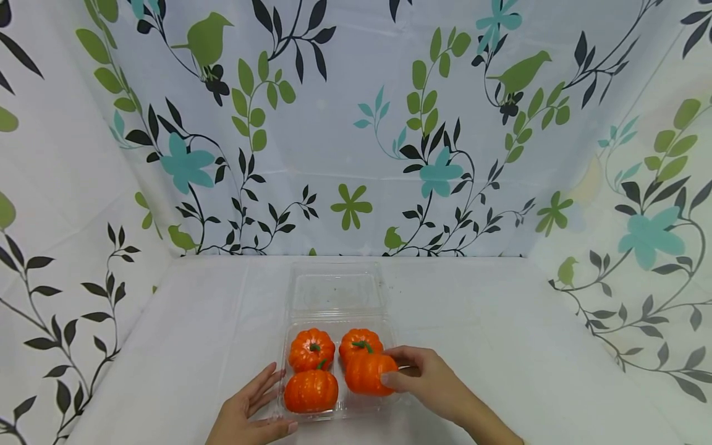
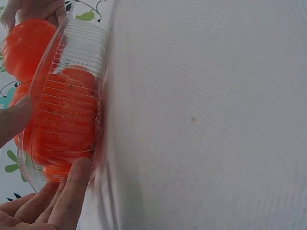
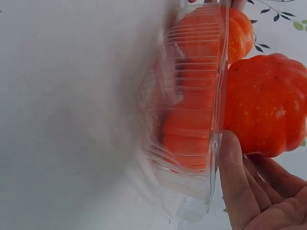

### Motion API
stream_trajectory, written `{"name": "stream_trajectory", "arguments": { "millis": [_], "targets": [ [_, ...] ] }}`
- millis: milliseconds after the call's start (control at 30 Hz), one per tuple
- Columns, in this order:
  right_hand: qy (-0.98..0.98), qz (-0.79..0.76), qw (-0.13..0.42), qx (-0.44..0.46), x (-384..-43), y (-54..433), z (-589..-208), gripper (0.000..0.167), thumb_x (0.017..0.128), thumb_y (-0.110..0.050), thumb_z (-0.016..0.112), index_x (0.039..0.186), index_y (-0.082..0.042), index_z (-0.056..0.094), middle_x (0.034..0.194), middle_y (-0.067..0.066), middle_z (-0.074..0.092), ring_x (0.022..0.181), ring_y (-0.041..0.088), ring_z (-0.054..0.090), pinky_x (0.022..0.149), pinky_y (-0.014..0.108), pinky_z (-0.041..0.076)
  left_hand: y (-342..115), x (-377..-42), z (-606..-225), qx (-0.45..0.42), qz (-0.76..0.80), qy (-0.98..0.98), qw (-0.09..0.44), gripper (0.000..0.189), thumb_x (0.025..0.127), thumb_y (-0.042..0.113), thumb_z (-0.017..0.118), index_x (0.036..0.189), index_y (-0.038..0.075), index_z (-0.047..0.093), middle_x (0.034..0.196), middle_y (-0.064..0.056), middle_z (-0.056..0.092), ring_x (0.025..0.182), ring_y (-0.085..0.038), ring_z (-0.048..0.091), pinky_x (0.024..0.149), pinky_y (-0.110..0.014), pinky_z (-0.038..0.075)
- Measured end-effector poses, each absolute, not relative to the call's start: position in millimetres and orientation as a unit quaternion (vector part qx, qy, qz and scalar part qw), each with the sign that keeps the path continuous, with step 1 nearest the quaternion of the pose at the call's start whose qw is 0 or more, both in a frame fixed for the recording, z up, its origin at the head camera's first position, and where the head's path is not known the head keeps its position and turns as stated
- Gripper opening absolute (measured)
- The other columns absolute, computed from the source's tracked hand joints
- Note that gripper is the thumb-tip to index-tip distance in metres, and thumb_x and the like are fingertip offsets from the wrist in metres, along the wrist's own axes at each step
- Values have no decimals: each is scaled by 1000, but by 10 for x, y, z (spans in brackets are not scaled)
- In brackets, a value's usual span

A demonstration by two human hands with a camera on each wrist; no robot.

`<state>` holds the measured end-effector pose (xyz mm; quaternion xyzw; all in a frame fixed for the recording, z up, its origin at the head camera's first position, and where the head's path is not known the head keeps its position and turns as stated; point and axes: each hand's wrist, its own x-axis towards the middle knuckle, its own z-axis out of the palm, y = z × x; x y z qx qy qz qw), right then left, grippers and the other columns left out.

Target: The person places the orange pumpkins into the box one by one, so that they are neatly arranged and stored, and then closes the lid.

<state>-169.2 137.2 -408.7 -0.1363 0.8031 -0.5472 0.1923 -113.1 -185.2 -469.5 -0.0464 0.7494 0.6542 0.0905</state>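
Observation:
A clear plastic clamshell box (image 1: 336, 312) lies with its lid folded back, and small orange pumpkins with green stems sit in its base. My right hand (image 1: 425, 377) grips one pumpkin (image 1: 368, 374) at its right side, thumb in front and fingers behind. In the right wrist view this pumpkin (image 3: 268, 105) is raised above the box's rim. Two pumpkins fill the left side, one behind (image 1: 311, 350) and one in front (image 1: 311, 392); another (image 1: 358, 343) sits at the back right. My left hand (image 1: 250, 405) rests against the box's left front corner, fingers extended and thumb apart.
A white cloth (image 1: 473, 321) covers the table under the box. Behind and at both sides hang white curtains (image 1: 345, 161) printed with leaves, birds and flowers.

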Motion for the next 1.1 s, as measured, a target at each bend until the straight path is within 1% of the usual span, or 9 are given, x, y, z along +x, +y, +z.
{"name": "stream_trajectory", "arguments": {
  "millis": [133, 333, 500, 667, 967, 1100],
  "targets": [
    [824, -517, 193, -128, -1686, 1325, -4064, 50, 91, -33, 74, 129, -3, 65, 118, 3, 69, 98, 20, 69, 84, 37, 60, -1854, -1131, -4700, -46, 656, 748, 89, 106, 70, 19, 94, 155, -2, 34, 151, -24, 45, 134, -46, 48, 86, -49, 59],
    [845, -484, 184, -133, -1682, 1275, -4070, 52, 88, -37, 77, 127, -4, 67, 114, 1, 71, 96, 19, 69, 83, 40, 60, -1857, -1131, -4711, -49, 658, 746, 89, 107, 69, 20, 95, 155, 0, 34, 151, -23, 46, 134, -46, 48, 86, -49, 59],
    [850, -474, 190, -128, -1675, 1242, -4085, 51, 86, -38, 78, 125, -7, 68, 120, 4, 68, 98, 22, 69, 83, 44, 61, -1858, -1134, -4716, -52, 656, 747, 90, 106, 70, 21, 94, 155, 0, 35, 151, -22, 46, 134, -46, 48, 86, -49, 59],
    [857, -461, 189, -129, -1660, 1205, -4084, 50, 85, -38, 80, 124, -10, 68, 122, 5, 65, 99, 23, 69, 81, 44, 62, -1852, -1131, -4711, -53, 656, 747, 88, 106, 70, 21, 95, 155, 0, 35, 151, -22, 47, 134, -45, 48, 86, -49, 59],
    [871, -437, 183, -133, -1660, 1156, -4062, 47, 86, -38, 76, 123, -10, 69, 118, 2, 67, 99, 22, 68, 79, 43, 62, -1849, -1129, -4707, -51, 657, 747, 88, 106, 69, 22, 95, 155, 0, 35, 151, -22, 47, 133, -45, 49, 86, -49, 59],
    [875, -426, 180, -143, -1673, 1154, -4062, 46, 87, -38, 74, 124, -10, 69, 118, 1, 68, 100, 21, 68, 80, 41, 62, -1852, -1127, -4709, -51, 655, 749, 88, 107, 69, 22, 95, 155, 0, 35, 151, -22, 47, 133, -45, 49, 86, -48, 59]
  ]
}}
